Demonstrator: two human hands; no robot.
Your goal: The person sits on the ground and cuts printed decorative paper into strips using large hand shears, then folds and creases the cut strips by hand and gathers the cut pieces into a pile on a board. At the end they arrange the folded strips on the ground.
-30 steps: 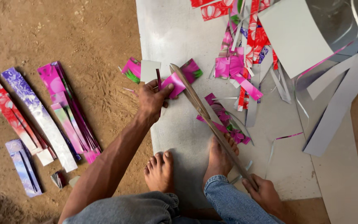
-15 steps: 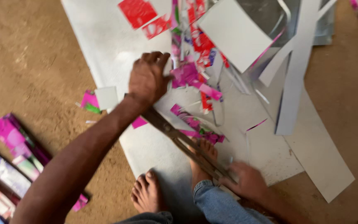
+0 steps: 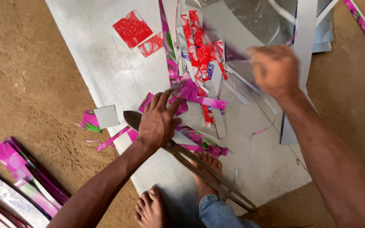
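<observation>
1. Fingers of the left hand are spread wide and flat, palm down, pressing on the blades of the large metal shears where they lie on the grey metal sheet.
2. Fingertips of that hand reach onto a pink printed scrap at the edge of the heap of cuttings; nothing is gripped.
3. Shears lie flat, tip towards the sheet's left edge, long handles running down past the person's bare foot, which rests on the sheet; the handles lie free.
4. Right hand is raised above the sheet and blurred, fingers curled loosely downward; whether it holds anything cannot be told.
5. Just beside that hand hangs a long grey strip, but contact is unclear.
6. Heap of red, pink and silver strips sits between the two hands.
7. Two red square pieces lie apart on the bare sheet, above the left hand.
8. Small grey square lies on the dirt floor, near the sheet's edge.
</observation>
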